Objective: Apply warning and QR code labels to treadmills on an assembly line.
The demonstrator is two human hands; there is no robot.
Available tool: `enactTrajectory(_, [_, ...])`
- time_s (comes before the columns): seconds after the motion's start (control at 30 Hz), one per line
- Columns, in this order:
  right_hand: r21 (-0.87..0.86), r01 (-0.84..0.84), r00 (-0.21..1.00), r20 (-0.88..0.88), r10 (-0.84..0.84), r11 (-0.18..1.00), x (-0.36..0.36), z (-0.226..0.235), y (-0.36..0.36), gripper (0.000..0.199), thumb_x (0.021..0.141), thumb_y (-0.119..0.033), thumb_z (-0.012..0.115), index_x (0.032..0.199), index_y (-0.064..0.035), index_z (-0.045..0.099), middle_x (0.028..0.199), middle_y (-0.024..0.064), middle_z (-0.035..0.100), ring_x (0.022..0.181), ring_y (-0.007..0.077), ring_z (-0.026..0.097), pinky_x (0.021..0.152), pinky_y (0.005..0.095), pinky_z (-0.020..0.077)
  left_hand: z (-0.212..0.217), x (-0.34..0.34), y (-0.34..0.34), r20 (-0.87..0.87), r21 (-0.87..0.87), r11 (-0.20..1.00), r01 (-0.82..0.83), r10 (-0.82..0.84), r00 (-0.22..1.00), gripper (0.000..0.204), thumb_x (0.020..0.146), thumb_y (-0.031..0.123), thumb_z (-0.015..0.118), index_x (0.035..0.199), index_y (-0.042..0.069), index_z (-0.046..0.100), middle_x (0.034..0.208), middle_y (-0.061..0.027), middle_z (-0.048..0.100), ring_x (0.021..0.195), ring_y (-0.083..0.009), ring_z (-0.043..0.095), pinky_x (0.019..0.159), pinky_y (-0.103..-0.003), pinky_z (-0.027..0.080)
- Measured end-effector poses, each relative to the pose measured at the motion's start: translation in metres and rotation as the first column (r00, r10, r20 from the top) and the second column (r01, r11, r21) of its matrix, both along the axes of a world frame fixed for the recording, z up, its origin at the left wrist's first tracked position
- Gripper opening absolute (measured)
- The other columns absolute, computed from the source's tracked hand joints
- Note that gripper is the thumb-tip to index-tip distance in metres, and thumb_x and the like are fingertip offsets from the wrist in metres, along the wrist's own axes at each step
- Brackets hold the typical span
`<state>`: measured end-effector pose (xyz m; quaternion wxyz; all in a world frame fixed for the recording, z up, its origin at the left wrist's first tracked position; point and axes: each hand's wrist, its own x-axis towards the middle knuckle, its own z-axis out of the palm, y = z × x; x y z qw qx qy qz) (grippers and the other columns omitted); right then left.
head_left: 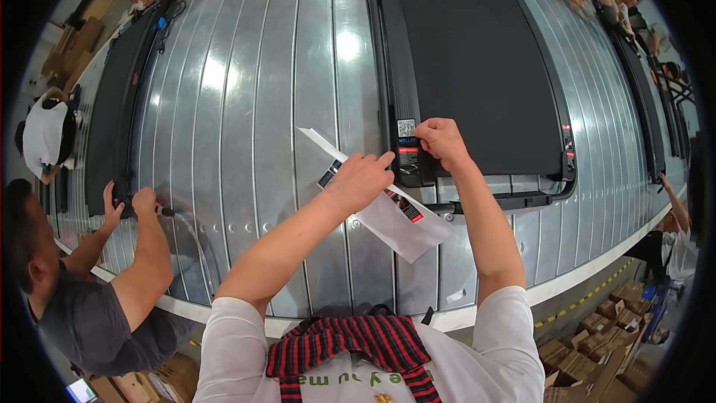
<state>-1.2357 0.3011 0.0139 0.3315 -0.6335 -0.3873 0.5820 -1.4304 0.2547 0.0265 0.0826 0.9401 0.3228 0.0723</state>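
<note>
A black treadmill [477, 52] lies flat in front of me, its belt facing up. A black label [407, 160] with a square code and a red band sits on the near end of its left side rail. My right hand [443, 142] is closed, with its fingertips at the label's upper right edge; whether they pinch anything is hidden. My left hand [362, 180] grips a white sticker sheet [414, 237], its index finger reaching toward the label. More black and red stickers show on the sheet at both sides of that hand. The sheet hangs over the metal table.
The ribbed metal table [253, 104] has a pale front edge [582, 272]. At left a co-worker [97, 276] handles another black treadmill [112, 112] with a corded tool [165, 211]. Other people work along the far and right sides. Cardboard boxes [597, 328] stand below at right.
</note>
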Motion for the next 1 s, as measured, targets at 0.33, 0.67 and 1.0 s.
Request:
enactTrajectory(0.33, [0.035,0.028,0.998,0.052,-0.03,0.999,-0.002,-0.007,-0.001,0.008,0.071,-0.007,0.059,0.067,-0.0017,0.056,0.05,-0.0002,0.047,0.039,0.0046,0.037,0.034,0.0197,0.0238,0.01,0.01,0.008,-0.093,-0.11,0.994,-0.007,-0.003,0.996,0.007,0.068,0.006,0.051,0.068,0.006,0.058,0.117,-0.0088,0.048,0.077,-0.0204,0.055,0.063,-0.034,0.041])
enactTrajectory(0.67, [0.128,0.008,0.988,0.151,-0.028,0.992,-0.003,-0.015,-0.002,0.011,0.069,-0.007,0.057,0.069,0.004,0.059,0.053,0.004,0.053,0.045,0.0088,0.048,0.043,0.0234,0.0372,0.015,0.024,0.019,-0.16,-0.236,0.971,-0.037,-0.001,0.987,0.007,0.064,0.0,0.052,0.069,0.003,0.057,0.119,-0.0119,0.048,0.073,-0.0287,0.059,0.063,-0.041,0.045])
enactTrajectory(1.0, [0.227,0.033,0.98,0.186,-0.077,0.973,-0.003,-0.019,-0.007,0.013,0.068,-0.008,0.057,0.07,0.0049,0.06,0.055,0.0054,0.055,0.047,0.0092,0.049,0.046,0.0247,0.0405,0.007,0.023,0.015,-0.117,-0.247,0.966,-0.07,0.042,0.992,0.006,0.068,0.003,0.054,0.072,0.003,0.058,0.121,-0.0101,0.046,0.077,-0.031,0.058,0.066,-0.04,0.046])
